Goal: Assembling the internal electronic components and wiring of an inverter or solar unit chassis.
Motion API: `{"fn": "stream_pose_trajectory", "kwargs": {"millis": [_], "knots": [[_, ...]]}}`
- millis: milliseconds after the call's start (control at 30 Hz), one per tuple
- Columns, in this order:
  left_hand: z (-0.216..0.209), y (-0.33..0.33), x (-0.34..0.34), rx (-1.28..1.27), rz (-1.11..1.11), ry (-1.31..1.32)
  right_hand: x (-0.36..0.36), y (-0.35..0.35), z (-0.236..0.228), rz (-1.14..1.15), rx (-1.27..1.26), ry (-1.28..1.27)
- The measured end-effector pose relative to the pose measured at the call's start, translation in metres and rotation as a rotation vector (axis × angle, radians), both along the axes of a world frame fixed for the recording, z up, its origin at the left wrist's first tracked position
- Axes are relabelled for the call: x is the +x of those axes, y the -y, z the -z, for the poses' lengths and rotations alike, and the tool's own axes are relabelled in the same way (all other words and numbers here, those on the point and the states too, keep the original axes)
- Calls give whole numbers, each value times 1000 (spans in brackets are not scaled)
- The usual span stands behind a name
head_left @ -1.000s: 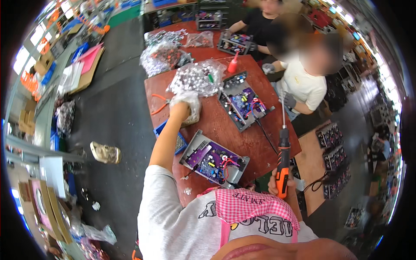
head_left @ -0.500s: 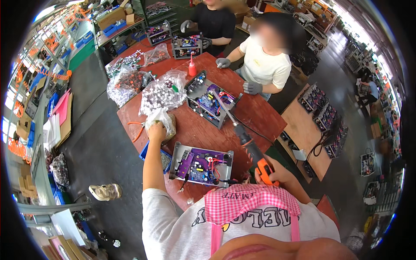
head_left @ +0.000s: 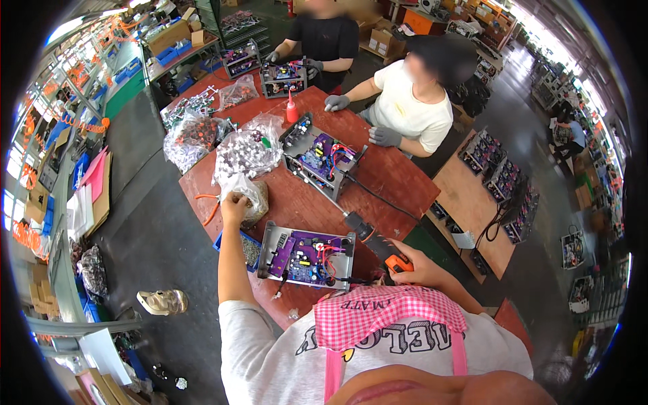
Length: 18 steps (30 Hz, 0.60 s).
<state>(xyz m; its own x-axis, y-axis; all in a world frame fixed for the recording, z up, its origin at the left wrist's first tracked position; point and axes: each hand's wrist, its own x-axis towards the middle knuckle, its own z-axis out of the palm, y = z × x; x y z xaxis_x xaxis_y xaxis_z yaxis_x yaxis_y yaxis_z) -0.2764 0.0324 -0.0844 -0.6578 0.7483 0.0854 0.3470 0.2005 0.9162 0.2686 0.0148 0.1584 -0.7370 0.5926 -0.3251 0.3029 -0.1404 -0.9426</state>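
My left hand [head_left: 234,206] is closed on the gathered top of a clear plastic bag [head_left: 254,197] of small parts, at the table's left side. In my right hand [head_left: 420,268] is an orange-and-black electric screwdriver [head_left: 368,234]. Its long bit points away and to the left, over the table. The bit tip is close to the near-left edge of the farther metal chassis [head_left: 324,156], which carries a purple circuit board; I cannot tell if they touch. Nearer me lies another open chassis [head_left: 307,256] with a purple board and red wires.
A blue bin [head_left: 250,252] of small metal parts sits beside the near chassis. Bags of white parts [head_left: 248,154] and red-black parts [head_left: 192,140] lie farther off, near a red bottle [head_left: 291,109]. Two gloved people stand across the red table [head_left: 398,182]. A black cable [head_left: 385,197] crosses it.
The screwdriver has come down and toward me, its bit moving off the farther chassis's board. My left hand stays at the bag. The person in black now has both hands at a chassis.
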Motion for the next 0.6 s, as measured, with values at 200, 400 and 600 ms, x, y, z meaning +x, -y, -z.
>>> {"fn": "stream_pose_trajectory", "kwargs": {"millis": [200, 400, 600], "knots": [[-77, 33, 36, 300, -156, 436, 14, -10, 10, -102, 99, -41], [-158, 93, 136, 604, -91, 654, 43, -16, 35, -176, 92, -178], [-172, 115, 235, 716, 16, 1091, 66, -31, 59, -296, 182, -321]]}}
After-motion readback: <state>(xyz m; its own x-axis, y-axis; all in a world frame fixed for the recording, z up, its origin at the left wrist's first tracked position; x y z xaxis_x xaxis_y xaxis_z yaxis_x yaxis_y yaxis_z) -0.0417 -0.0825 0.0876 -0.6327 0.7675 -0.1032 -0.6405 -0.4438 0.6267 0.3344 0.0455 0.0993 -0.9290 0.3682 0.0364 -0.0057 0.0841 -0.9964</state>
